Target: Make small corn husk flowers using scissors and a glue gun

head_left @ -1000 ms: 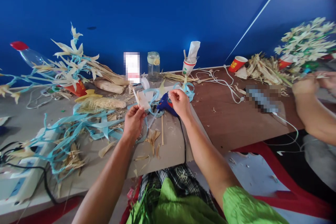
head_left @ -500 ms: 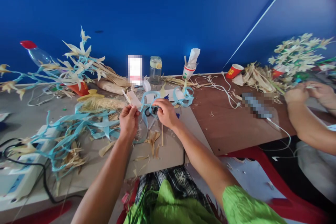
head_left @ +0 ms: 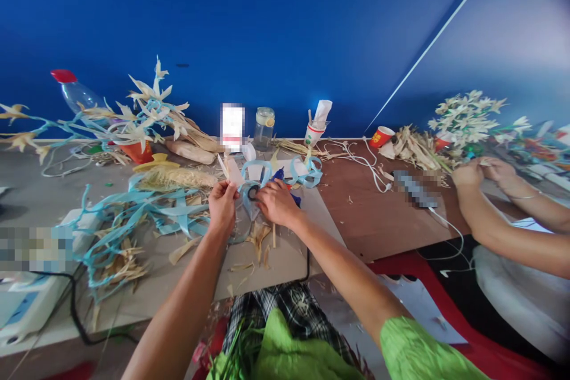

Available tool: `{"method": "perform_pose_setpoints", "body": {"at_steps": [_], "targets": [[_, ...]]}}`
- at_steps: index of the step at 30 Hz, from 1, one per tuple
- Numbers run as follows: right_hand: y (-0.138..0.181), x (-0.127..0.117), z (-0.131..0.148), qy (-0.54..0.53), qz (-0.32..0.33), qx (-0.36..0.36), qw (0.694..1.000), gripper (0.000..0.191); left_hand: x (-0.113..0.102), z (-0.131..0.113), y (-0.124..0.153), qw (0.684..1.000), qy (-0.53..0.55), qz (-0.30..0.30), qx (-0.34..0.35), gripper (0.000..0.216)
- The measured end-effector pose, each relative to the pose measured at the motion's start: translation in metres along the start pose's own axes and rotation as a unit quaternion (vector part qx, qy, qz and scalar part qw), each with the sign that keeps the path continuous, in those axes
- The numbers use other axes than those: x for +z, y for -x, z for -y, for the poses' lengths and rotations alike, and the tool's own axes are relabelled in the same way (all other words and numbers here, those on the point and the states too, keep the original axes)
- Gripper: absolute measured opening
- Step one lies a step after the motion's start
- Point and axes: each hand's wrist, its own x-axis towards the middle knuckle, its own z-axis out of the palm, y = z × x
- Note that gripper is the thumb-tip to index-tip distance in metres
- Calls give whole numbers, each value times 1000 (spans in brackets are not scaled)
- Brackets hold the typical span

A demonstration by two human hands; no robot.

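My left hand (head_left: pixel 222 205) is closed, with thumb and fingertips pinching a pale, flat piece of corn husk (head_left: pixel 232 171) that points up and away. To its right, my right hand (head_left: pixel 279 200) rests low over the table, fingers extended and slightly spread. Its fingertips are beside a black loop that looks like a scissors handle (head_left: pixel 253 192); whether they touch it is unclear. Curls of light blue ribbon (head_left: pixel 307 172) lie behind both hands. A dark blue object (head_left: pixel 278 175) is partly hidden behind my right hand. Dry husk scraps (head_left: pixel 259 236) lie in front.
Tangled blue ribbon (head_left: pixel 178 211) and a white power strip (head_left: pixel 44 285) occupy the left side. Husk flowers (head_left: pixel 151 95), a glass jar (head_left: pixel 264 127) and a paper cup (head_left: pixel 314 133) stand behind. White cables (head_left: pixel 374 169) run rightward, near a co-worker's hands (head_left: pixel 483 172).
My right hand has moved down toward the black loop, its fingers now more stretched out. My left hand still holds the husk piece. The view has shifted slightly right.
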Motion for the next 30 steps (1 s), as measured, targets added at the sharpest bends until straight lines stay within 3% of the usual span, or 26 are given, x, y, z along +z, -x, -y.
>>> {"method": "perform_pose_setpoints", "body": {"at_steps": [9, 13, 17, 21, 25, 28, 30], "targets": [[6, -12, -16, 81, 34, 63, 994, 34, 0, -1, 3, 1000, -9, 6, -26, 21], [4, -17, -18, 88, -2, 118, 989, 30, 2, -3, 6, 999, -17, 15, -29, 19], [-2, -10, -8, 69, -1, 102, 992, 32, 1, 0, 5, 999, -33, 12, -27, 20], [-7, -2, -7, 43, 3, 92, 995, 19, 0, 2, 4, 999, -33, 6, -34, 21], [-9, -7, -41, -43, -67, 220, 972, 22, 0, 1, 4, 999, -21, 11, -31, 21], [-5, -13, -70, -93, -90, 358, 925, 23, 2, 0, 5, 999, -11, 12, -30, 22], [0, -16, -75, -68, -128, 419, 896, 31, 3, -1, 6, 999, -4, 12, -30, 23]]}}
